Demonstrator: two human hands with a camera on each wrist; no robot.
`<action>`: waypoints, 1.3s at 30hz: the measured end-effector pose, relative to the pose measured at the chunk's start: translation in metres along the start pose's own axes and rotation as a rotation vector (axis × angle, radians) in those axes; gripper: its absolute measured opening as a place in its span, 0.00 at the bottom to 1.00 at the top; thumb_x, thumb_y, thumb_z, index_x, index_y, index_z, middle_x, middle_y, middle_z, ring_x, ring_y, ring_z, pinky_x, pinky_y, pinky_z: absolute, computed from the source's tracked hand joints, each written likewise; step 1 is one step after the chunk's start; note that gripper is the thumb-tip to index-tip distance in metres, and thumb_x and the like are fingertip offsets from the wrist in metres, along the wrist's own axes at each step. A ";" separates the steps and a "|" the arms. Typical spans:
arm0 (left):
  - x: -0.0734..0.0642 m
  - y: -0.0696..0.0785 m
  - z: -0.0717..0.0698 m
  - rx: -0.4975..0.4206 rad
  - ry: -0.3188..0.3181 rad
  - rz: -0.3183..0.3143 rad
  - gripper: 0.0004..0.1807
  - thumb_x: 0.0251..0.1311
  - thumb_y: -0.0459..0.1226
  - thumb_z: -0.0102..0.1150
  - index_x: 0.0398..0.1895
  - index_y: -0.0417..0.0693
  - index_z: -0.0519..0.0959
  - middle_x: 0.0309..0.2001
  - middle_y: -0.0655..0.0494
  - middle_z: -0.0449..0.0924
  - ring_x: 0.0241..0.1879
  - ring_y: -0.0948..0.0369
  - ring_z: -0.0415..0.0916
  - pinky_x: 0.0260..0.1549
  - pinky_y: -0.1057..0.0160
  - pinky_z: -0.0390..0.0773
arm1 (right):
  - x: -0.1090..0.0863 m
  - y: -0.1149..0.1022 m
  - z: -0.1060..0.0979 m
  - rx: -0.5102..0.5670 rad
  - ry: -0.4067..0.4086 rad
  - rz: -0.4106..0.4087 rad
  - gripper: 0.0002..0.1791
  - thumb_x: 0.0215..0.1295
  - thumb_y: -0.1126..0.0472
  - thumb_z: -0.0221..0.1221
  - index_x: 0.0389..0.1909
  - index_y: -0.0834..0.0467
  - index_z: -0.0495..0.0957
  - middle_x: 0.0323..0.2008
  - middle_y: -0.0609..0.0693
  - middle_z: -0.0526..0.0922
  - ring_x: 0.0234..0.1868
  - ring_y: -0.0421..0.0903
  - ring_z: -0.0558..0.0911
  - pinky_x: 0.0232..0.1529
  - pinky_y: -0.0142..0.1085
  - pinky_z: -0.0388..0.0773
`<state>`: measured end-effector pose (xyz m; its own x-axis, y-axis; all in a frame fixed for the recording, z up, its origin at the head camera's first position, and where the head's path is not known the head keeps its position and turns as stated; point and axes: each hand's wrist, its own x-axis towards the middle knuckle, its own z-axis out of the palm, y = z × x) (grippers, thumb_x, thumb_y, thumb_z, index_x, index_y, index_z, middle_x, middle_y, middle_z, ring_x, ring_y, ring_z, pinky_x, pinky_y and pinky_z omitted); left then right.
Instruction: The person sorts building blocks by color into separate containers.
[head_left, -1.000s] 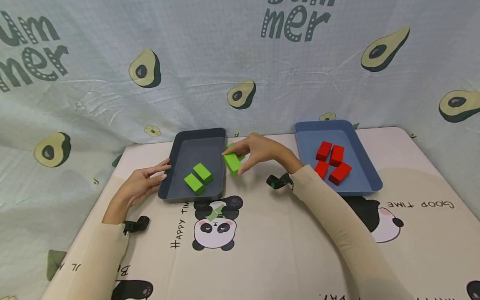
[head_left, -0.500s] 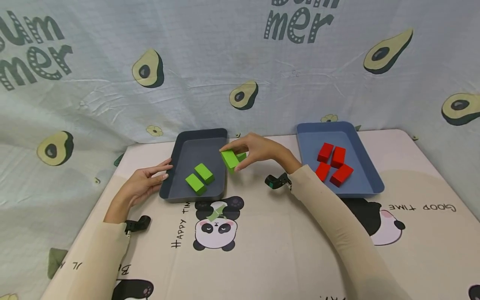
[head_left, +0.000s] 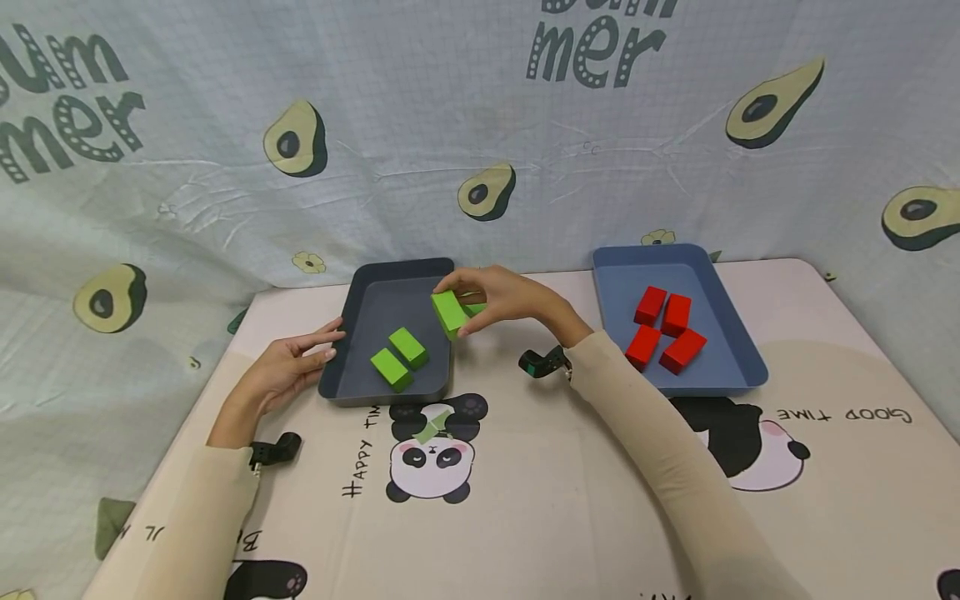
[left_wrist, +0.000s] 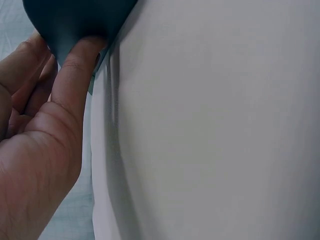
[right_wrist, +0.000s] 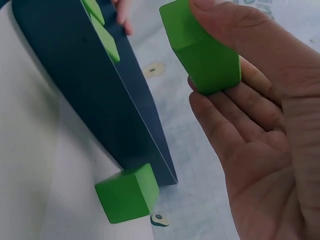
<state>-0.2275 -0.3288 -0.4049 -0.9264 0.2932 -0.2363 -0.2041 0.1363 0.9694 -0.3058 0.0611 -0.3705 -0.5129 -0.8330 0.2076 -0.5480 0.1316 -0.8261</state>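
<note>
My right hand pinches a green block between thumb and fingers, held up over the right rim of the dark grey tray. In the right wrist view this block is well above the table. A second green block stands on the table against the tray's outer wall; in the head view the right hand partly hides it. Two more green blocks lie inside the tray, towards its front. At the tray's left side, my left hand touches the wall with extended fingers, thumb against the outside.
To the right stands a blue tray with several red blocks in it. The table has a printed cloth with pandas. Behind it hangs a pale curtain with avocado prints.
My right hand has moved left with the green block, from beside the dark tray to over its right rim, and slightly up. The left hand stays at the tray's side.
</note>
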 end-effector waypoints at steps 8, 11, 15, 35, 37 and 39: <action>-0.002 -0.001 -0.001 0.017 -0.004 0.008 0.32 0.73 0.30 0.56 0.76 0.34 0.60 0.82 0.57 0.43 0.68 0.71 0.66 0.57 0.67 0.77 | 0.005 0.005 0.003 -0.021 0.028 -0.045 0.37 0.53 0.64 0.77 0.65 0.63 0.76 0.62 0.55 0.79 0.62 0.47 0.78 0.65 0.35 0.75; -0.002 -0.001 -0.001 0.024 -0.007 0.014 0.32 0.73 0.31 0.56 0.76 0.34 0.60 0.82 0.56 0.43 0.68 0.71 0.66 0.57 0.67 0.77 | 0.006 0.007 0.005 -0.037 0.024 -0.030 0.37 0.53 0.61 0.78 0.65 0.62 0.77 0.62 0.54 0.80 0.59 0.46 0.80 0.64 0.36 0.76; -0.002 -0.001 -0.001 0.022 0.000 0.010 0.32 0.72 0.32 0.57 0.76 0.35 0.61 0.82 0.57 0.43 0.67 0.73 0.67 0.57 0.67 0.77 | 0.008 0.009 0.007 -0.042 0.014 -0.015 0.37 0.54 0.60 0.77 0.65 0.61 0.77 0.62 0.54 0.80 0.58 0.47 0.82 0.64 0.42 0.77; -0.001 -0.002 -0.002 0.002 0.001 -0.009 0.34 0.71 0.32 0.59 0.76 0.36 0.61 0.82 0.59 0.44 0.66 0.75 0.67 0.57 0.68 0.77 | 0.023 0.017 0.013 -0.049 0.053 0.013 0.35 0.54 0.59 0.77 0.64 0.57 0.78 0.61 0.51 0.82 0.58 0.44 0.83 0.61 0.34 0.78; -0.001 -0.002 -0.002 0.005 0.003 -0.011 0.34 0.71 0.33 0.59 0.76 0.36 0.61 0.82 0.59 0.45 0.66 0.75 0.67 0.57 0.68 0.77 | 0.024 0.016 0.013 -0.054 0.049 0.018 0.36 0.53 0.58 0.78 0.64 0.57 0.78 0.62 0.50 0.82 0.58 0.44 0.83 0.61 0.33 0.78; -0.001 -0.001 -0.001 0.005 0.006 -0.012 0.34 0.71 0.33 0.59 0.76 0.36 0.61 0.82 0.59 0.45 0.65 0.76 0.68 0.57 0.67 0.77 | 0.026 0.015 0.012 -0.060 0.043 0.022 0.36 0.53 0.57 0.78 0.65 0.56 0.78 0.62 0.50 0.81 0.59 0.44 0.83 0.61 0.31 0.77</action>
<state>-0.2270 -0.3304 -0.4060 -0.9257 0.2856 -0.2479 -0.2139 0.1450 0.9660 -0.3189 0.0347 -0.3838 -0.5524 -0.8059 0.2131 -0.5740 0.1824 -0.7983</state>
